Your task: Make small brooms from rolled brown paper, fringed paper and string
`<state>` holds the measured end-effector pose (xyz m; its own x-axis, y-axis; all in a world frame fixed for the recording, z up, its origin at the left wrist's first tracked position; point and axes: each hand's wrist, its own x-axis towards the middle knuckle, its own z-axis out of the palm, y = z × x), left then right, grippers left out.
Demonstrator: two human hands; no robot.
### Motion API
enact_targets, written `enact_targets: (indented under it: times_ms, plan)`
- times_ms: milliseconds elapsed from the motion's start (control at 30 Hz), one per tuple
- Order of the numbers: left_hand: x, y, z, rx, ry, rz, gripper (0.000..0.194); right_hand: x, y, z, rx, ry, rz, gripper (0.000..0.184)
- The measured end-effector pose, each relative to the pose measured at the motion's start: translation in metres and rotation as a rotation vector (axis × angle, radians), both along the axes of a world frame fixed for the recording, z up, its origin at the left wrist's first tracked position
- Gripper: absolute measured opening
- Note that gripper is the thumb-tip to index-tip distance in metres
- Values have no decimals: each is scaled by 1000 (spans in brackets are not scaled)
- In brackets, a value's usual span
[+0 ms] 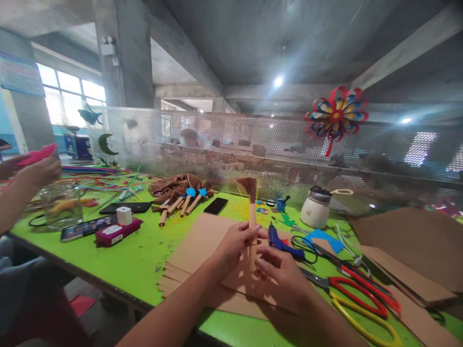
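Note:
A small broom-shaped paper craft stands upright in front of me, with a rolled tan paper handle and a fanned dark brown top. My left hand pinches the handle around its middle. Lower down, the curled fingers of my right hand close on the handle near its bottom end. Beneath both hands lies a stack of tan paper sheets. A blue glue gun rests just beyond my right hand. Scissors with red and yellow handles lie to its right.
Similar paper crafts, some with blue flowers, lie at the back. Behind them stands a perforated metal screen. Phones, a power strip, a glass jar and a lidded jar occupy the green table. At left, another person's hands hold something pink.

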<state>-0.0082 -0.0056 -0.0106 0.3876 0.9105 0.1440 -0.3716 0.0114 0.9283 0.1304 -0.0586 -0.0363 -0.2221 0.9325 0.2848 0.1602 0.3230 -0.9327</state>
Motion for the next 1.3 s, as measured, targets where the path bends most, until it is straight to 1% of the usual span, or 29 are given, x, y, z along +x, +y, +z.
enact_targets:
  times_ms: [67,133,200,333,433,500,567,667,767,900,1000,1067,1200,1300]
  plan:
    - [0,0,-1,-8,-6,-31,26,0,0,-1,-47,-21,42,40]
    - [-1,1,-1,-21,-16,-50,26,4,0,-2,-41,-83,5,39]
    - [-2,2,-1,-45,-22,-58,26,7,0,-2,47,-185,-47,36]
    - [0,3,-3,-98,-45,-72,22,6,-3,-5,261,-450,-96,31]
    - [3,4,-6,-127,-90,-85,18,5,-3,-9,309,-579,-188,30]
    - [5,5,-7,-134,-95,-71,16,6,-2,-11,308,-641,-267,27]
    - [7,6,-8,-121,-81,-39,15,6,-1,-13,289,-690,-316,25]
    - [8,6,-10,-83,-38,26,18,6,-1,-18,265,-742,-319,28]
    - [9,7,-12,-55,33,58,23,7,-1,-22,251,-801,-305,22]
    - [11,10,-17,-21,118,83,25,14,2,-20,227,-837,-353,14]
    - [12,9,-19,20,168,114,25,20,5,-18,162,-853,-371,12]
    - [12,8,-20,27,199,108,24,22,7,-17,130,-876,-397,12]
    - [10,8,-20,-51,270,38,21,24,7,-18,136,-893,-419,16]
    - [8,10,-18,-88,216,0,18,26,6,-14,126,-881,-392,18]
